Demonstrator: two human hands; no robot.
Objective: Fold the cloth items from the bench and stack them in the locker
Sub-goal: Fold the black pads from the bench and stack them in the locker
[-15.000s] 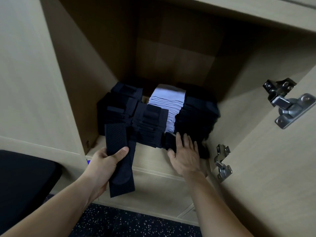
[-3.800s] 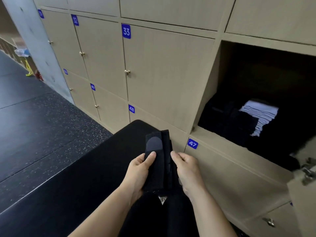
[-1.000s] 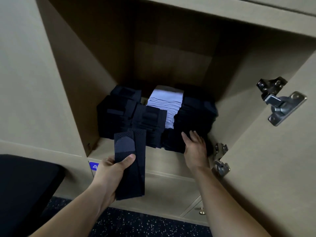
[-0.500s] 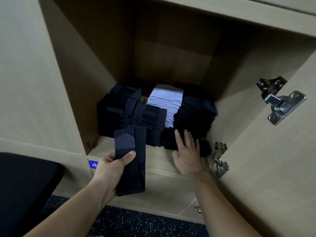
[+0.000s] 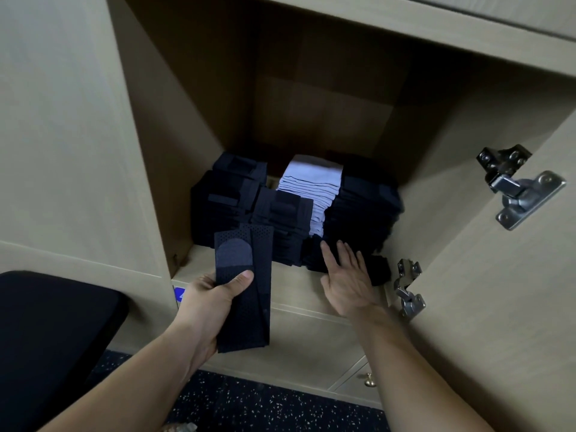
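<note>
Left hand grips folded cloth; right hand rests flat on locker stack

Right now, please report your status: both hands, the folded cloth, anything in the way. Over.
Left hand grips folded dark cloth, in front of open locker. Right hand flat on low dark pile at shelf front. Stacks crowd the shelf front.

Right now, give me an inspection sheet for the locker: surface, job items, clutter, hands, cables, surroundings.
Surface: shelf, light wood, front strip bare.
Job items: folded cloth held before the shelf; dark stacks and white stack on it.
Clutter: nothing seen.
Hands: left hand grips the cloth; right hand, fingers straight, touches the dark stacks.
Cables: nothing seen.
Surroundings: open door with hinges, right; bench, left; speckled floor.
</note>
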